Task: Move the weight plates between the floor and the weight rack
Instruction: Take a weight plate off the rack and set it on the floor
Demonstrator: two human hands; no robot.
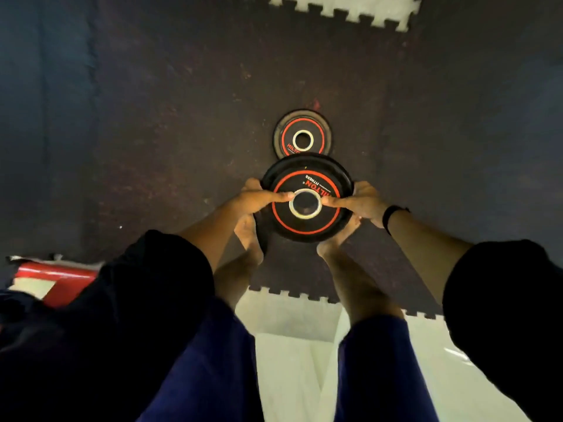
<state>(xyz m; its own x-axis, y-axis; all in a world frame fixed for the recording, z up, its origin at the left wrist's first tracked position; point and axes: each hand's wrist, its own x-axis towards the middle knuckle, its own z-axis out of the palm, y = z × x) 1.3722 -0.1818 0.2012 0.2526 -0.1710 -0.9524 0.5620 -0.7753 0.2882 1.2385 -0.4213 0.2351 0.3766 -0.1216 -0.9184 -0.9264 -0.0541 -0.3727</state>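
Down at the far left, a red object [53, 277] with a pale panel beside it lay at the edge of the dark rubber floor [152, 117], half hidden by the person's black sleeve. Next along, the left hand [257, 199] gripped the left rim of a black weight plate [304, 229], its thumb stretched flat across the face until the tip touched the steel ring at the centre hole, the other fingers curled round the edge and out of sight below. That plate, marked with a red circle and white lettering, was held level between both hands, directly over the person's bare feet [249, 239], whose toes showed under its near edge. Just beyond it, flat on the floor, lay a second plate [292, 129] of the same pattern, its near edge hidden behind the held one; whether the two touched, I could not tell. Further right, the right hand [361, 202] clasped the opposite rim in the same way, thumb laid inward to the ring, and a dark band [390, 216] circled that wrist. White interlocking foam mats [341, 9] sat at the top of the floor and again near the feet, where the dark blue trouser legs [201, 360] stood.
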